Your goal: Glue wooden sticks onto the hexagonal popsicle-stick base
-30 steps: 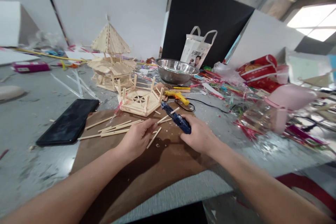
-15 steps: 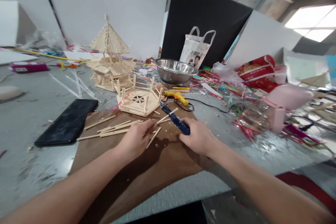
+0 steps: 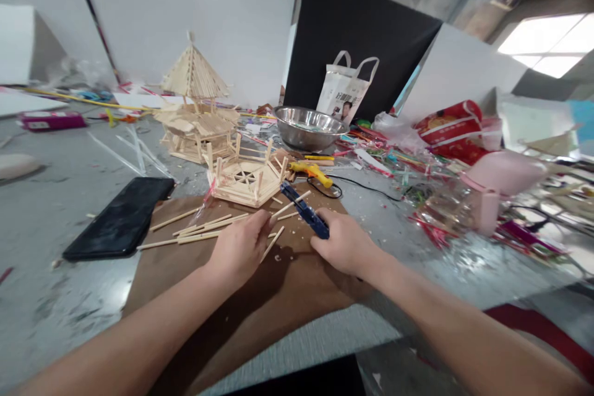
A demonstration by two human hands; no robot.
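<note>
My left hand [image 3: 241, 242] is closed, its fingers pinching a thin wooden stick [image 3: 302, 196] that points up to the right. A long dark blue cutter [image 3: 304, 209] is gripped in my right hand [image 3: 342, 241]. Its body crosses the stick; whether the two touch, I cannot tell. Several more loose sticks [image 3: 208, 225] lie to the left of my left hand, and a short stick [image 3: 273, 243] lies just right of it. Beyond my hands stands a six-sided wooden stick base [image 3: 245, 198] with upright posts.
Brown board [image 3: 297, 288] lies under my hands. A black phone [image 3: 121, 216] is at left. Behind are a stick-built pavilion [image 3: 197, 120], yellow glue gun [image 3: 312, 171], metal bowl [image 3: 310, 130] and white bag [image 3: 341, 91]. Clutter and a pink-lidded jug [image 3: 503, 173] stand at right.
The view has shifted slightly. Both hands keep nearly the same pose, the stick and the cutter still crossed, with my right hand a little nearer to my left.
</note>
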